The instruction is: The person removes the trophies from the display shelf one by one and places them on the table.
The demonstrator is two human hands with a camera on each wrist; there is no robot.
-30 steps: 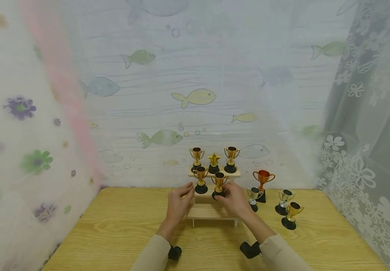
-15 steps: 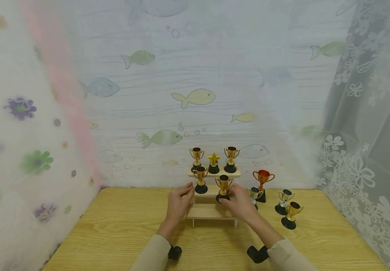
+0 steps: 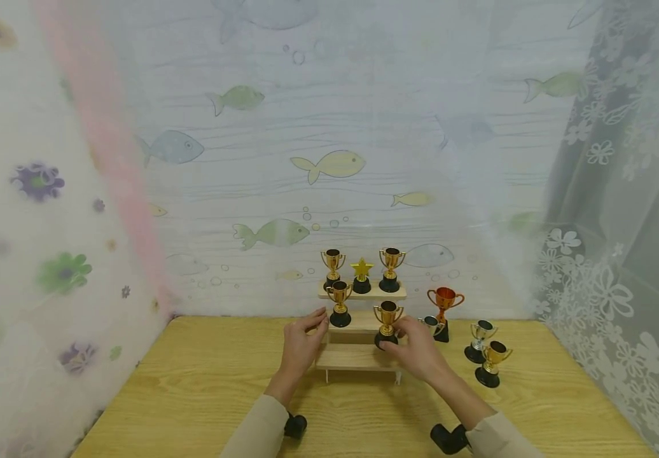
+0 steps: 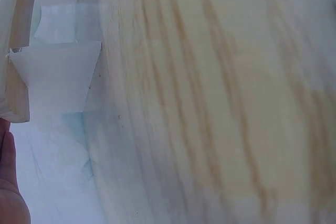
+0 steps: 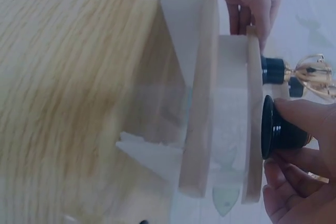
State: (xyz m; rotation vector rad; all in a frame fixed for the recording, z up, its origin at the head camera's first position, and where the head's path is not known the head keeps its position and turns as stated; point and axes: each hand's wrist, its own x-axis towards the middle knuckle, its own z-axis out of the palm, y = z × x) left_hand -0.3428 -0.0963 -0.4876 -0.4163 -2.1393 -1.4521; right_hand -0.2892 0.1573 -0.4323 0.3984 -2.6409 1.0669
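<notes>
My right hand [image 3: 420, 348] pinches the black base of a small gold trophy cup [image 3: 388, 313] between thumb and fingers. That cup is upright at the right end of the middle step of a pale wooden display stand [image 3: 358, 359]; in the right wrist view its black base [image 5: 284, 132] is right against the step, though contact is unclear. At the step's left end, my left hand [image 3: 302, 343] grips the board's edge; the right wrist view shows its fingers [image 5: 262, 17] there. Another gold cup [image 3: 339, 296] stands on the step's left.
The top step carries two gold cups [image 3: 391, 261] with a gold star trophy [image 3: 362, 270] between them. On the table's right stand a bronze cup [image 3: 445, 298], a silver cup [image 3: 429, 324] partly behind my hand, another silver cup [image 3: 483, 331] and a gold cup [image 3: 495, 356].
My right hand has moved the gold cup rightward and slightly nearer along the middle step, away from the other cup. My left hand has stayed at the stand's left end.
</notes>
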